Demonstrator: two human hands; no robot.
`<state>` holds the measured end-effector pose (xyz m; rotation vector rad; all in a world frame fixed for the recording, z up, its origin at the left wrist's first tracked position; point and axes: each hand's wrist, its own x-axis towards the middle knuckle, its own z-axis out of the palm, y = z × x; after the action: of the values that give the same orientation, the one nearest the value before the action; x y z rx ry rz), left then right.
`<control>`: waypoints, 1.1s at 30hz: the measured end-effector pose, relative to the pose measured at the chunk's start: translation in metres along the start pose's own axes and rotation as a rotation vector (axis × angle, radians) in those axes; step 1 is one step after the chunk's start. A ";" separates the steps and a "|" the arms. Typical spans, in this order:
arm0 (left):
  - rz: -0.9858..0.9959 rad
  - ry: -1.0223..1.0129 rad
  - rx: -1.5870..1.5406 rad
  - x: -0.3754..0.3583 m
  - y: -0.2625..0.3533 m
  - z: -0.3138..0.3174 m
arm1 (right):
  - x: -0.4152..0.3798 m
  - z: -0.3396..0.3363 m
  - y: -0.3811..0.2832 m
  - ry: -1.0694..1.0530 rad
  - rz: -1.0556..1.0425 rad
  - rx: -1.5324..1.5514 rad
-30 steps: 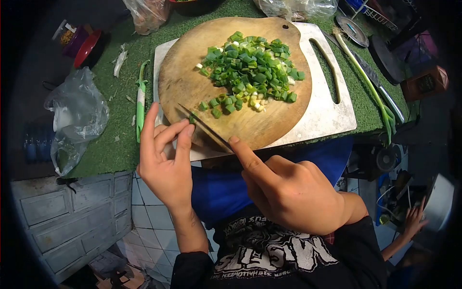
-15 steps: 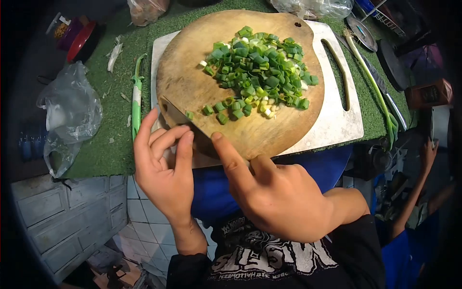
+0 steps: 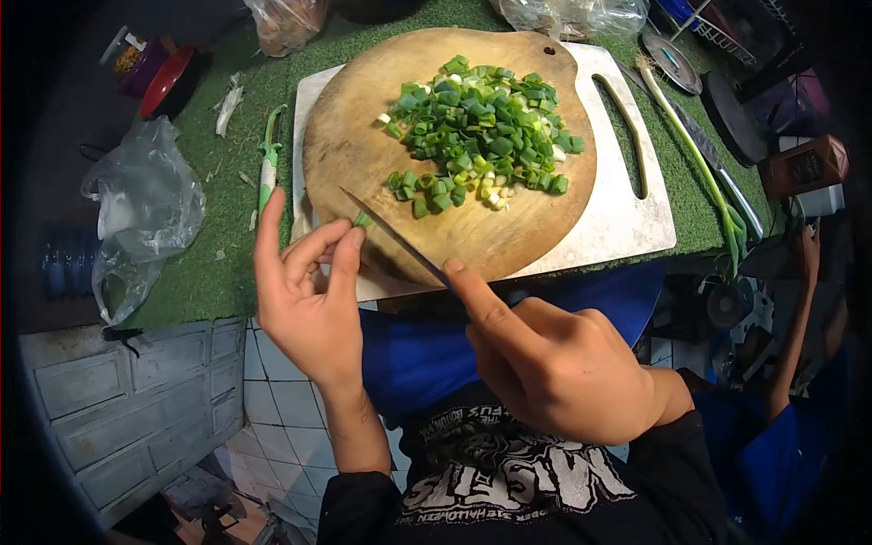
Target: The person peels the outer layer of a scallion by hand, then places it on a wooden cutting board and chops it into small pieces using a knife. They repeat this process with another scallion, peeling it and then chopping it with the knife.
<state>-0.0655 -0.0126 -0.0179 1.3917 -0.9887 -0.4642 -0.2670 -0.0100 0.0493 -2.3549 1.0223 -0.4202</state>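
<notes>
Your left hand [image 3: 313, 282] is at the near left edge of the round wooden board [image 3: 350, 127], thumb and a neighbouring finger pinched on a short green stalk [image 3: 362, 220], while another finger stands raised away from them. Your right hand [image 3: 563, 363] is at the board's near edge, fingers curled with the index stretched along the knife [image 3: 395, 238]; the handle is hidden, so I cannot tell how firmly you have it. The blade slants just beside your left fingertips, so a slip, or the short stub turning in your pinch, could nick them. The round board lies on a white cutting board [image 3: 668, 227]; if uneven pressure near its rim made it shift, your cut could wander. The heap of chopped green pieces [image 3: 481, 127] covers the round board's middle and far right, and a wide sweep could scatter it. Left of the round board lie a green-handled tool [image 3: 268, 173] and, farther out, a clear plastic bag [image 3: 150, 195]; right of it lie a whole green onion [image 3: 695, 150] and a second knife [image 3: 727, 186], both beyond your strokes.
</notes>
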 end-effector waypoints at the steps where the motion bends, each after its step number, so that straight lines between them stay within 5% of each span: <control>1: 0.016 0.006 0.034 -0.002 0.000 0.000 | 0.000 0.002 -0.001 -0.004 -0.013 0.007; 14: 0.030 -0.033 0.006 -0.004 -0.006 -0.005 | 0.029 0.028 -0.022 0.040 0.015 -0.235; 25: 0.053 -0.152 0.125 0.008 0.004 -0.009 | 0.009 0.017 0.006 0.047 0.044 0.047; 33: 0.229 -0.013 0.347 0.012 0.001 -0.005 | 0.012 0.021 0.012 0.153 0.004 0.086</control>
<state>-0.0556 -0.0187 -0.0131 1.5583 -1.2657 -0.1331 -0.2564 -0.0184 0.0258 -2.2718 1.0557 -0.6387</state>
